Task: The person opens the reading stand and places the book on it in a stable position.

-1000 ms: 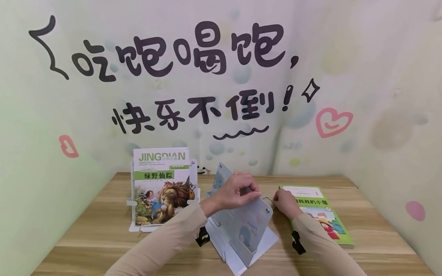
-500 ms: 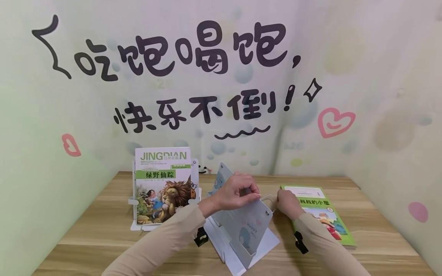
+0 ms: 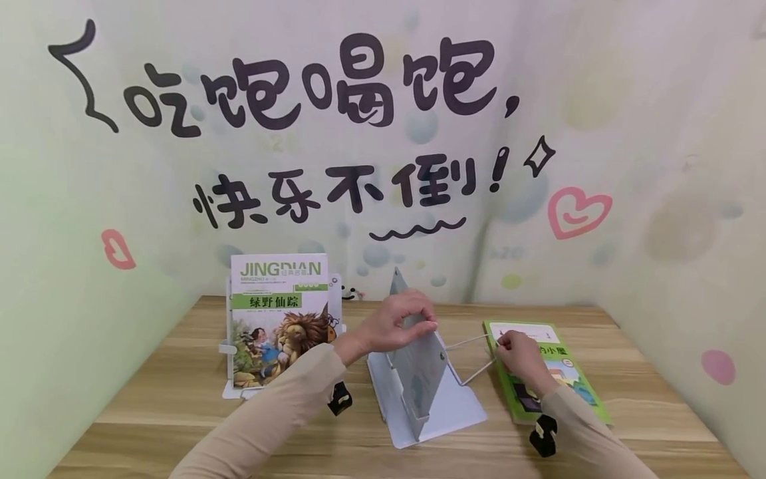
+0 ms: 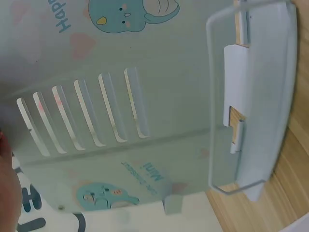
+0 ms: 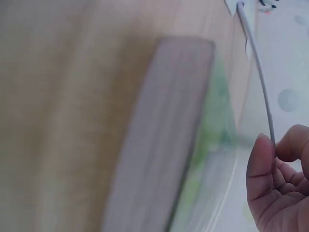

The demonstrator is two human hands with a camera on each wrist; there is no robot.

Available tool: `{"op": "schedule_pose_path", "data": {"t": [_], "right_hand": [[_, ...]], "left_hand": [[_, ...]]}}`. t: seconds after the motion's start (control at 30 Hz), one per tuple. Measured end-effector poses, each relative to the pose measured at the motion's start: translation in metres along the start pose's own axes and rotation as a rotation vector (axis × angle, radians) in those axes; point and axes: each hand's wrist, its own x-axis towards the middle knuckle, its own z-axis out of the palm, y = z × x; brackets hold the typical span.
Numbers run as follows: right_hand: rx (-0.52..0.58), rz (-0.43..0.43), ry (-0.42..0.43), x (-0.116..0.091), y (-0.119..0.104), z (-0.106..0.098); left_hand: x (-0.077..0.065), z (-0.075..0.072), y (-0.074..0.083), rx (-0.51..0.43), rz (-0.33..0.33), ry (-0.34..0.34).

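Note:
A white metal book stand [image 3: 463, 409] sits on the table, its pale blue printed back plate [image 4: 178, 87] tilted up from the base. My left hand [image 3: 395, 322] grips the plate's top edge between thumb and fingers. From the base a bent wire support leg [image 3: 479, 372] reaches out to the right. The right hand [image 3: 525, 356] pinches its far end, above the green-covered book [image 3: 574, 382]. In the right wrist view, thumb and forefinger meet on the wire [image 5: 263, 82]. Slots run across the plate's back in the left wrist view.
At the left, a book with a lion cover [image 3: 281, 339] stands upright on another white book stand [image 3: 336, 293]. The wooden table [image 3: 149, 406] meets a printed wall cloth [image 3: 658, 166] behind. The green book lies flat near the table's right side.
My right hand has moved right, swinging the wire leg out from behind the plate and over the green book. The left hand has moved slightly left, and the stand has turned, its plate now steeper.

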Motion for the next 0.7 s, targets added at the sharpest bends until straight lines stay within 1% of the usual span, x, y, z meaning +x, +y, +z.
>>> {"op": "schedule_pose_path", "data": {"t": [0.13, 0.27, 0.37, 0.43, 0.53, 0.6, 0.67, 0.7], "right_hand": [[0.128, 0.068, -0.004, -0.013, -0.004, -0.003], [0.244, 0.130, -0.016, -0.026, -0.010, -0.005], [0.327, 0.146, -0.018, -0.035, -0.016, -0.003], [0.394, 0.149, -0.002, -0.039, -0.022, 0.000], [0.522, 0.112, 0.010, -0.042, -0.033, 0.007], [0.588, 0.053, -0.004, -0.043, -0.039, 0.012], [0.618, -0.017, -0.061, -0.043, -0.044, 0.019], [0.611, -0.057, -0.099, -0.043, -0.045, 0.022]], "left_hand": [[-0.004, -0.005, -0.003, -0.020, -0.030, 0.015], [-0.008, -0.009, -0.005, -0.048, -0.030, 0.039], [-0.013, -0.013, -0.004, -0.074, -0.064, 0.048], [-0.016, -0.015, -0.004, -0.088, -0.104, 0.051], [-0.020, -0.017, -0.003, -0.105, -0.160, 0.055], [-0.021, -0.017, -0.003, -0.111, -0.181, 0.059], [-0.021, -0.017, -0.002, -0.121, -0.188, 0.065], [-0.021, -0.017, -0.003, -0.126, -0.188, 0.067]]}}
